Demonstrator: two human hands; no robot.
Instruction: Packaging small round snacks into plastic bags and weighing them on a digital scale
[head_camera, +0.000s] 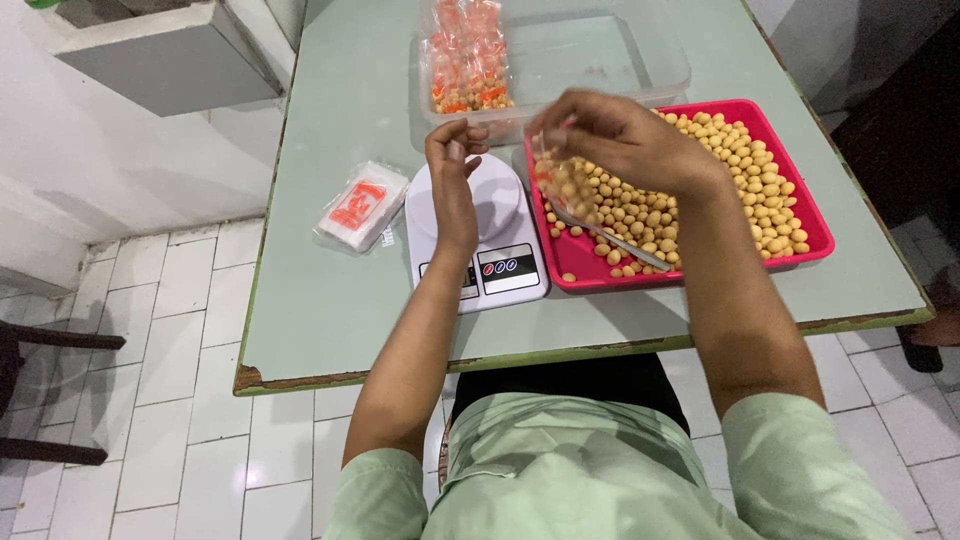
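Both bare forearms reach forward from pale green short sleeves, running from about six o'clock toward twelve. The left hand (455, 175) is raised with the wrist nearly straight, palm turned toward three o'clock, fingers curled loosely inward at the top and the thumb tip near the fingertips, so the grip looks half closed on nothing that can be made out. The right forearm angles from five o'clock up toward eleven, wrist bent downward. The right hand (620, 140) shows its back to the camera, knuckles high, fingers drooping toward nine o'clock and pinched together at the tips. The two hands sit near each other, apart.
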